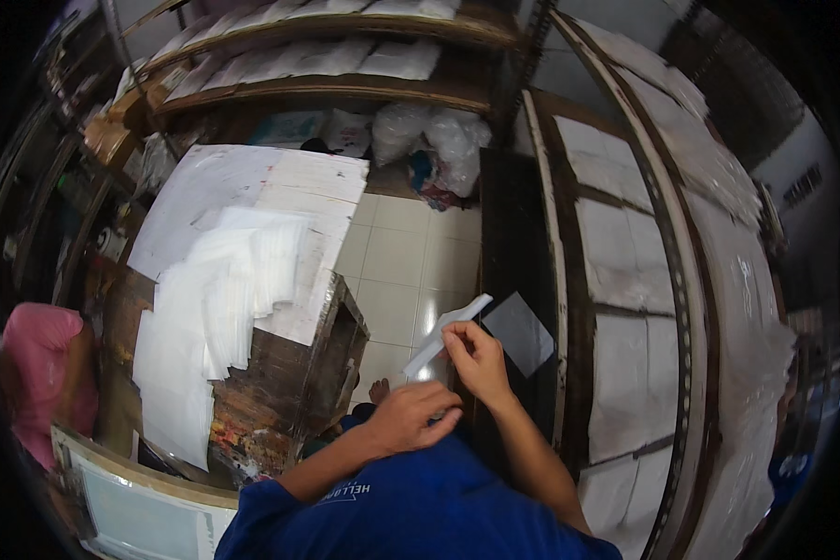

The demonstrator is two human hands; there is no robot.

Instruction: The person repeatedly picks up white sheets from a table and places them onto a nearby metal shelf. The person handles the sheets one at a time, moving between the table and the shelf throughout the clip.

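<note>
My right hand (477, 362) pinches a thin bundle of white sheets (448, 331) between thumb and fingers. The bundle is tilted and seen almost edge-on, so its exact kind does not show. My left hand (411, 418) is just below and to the left of it, the fingers loosely bent and the thumb apart, with nothing visible in them. A single translucent sheet (523, 334) lies on the dark bench (509, 224) beside my right hand.
To the left, a stained wooden table (271, 392) bears fanned piles of white sheets (243, 271). Racks with white sheets (621, 252) stand on the right and far side. Clear plastic bags (429, 140) sit behind the tiled floor (401, 243). A person in pink (51, 373) is at left.
</note>
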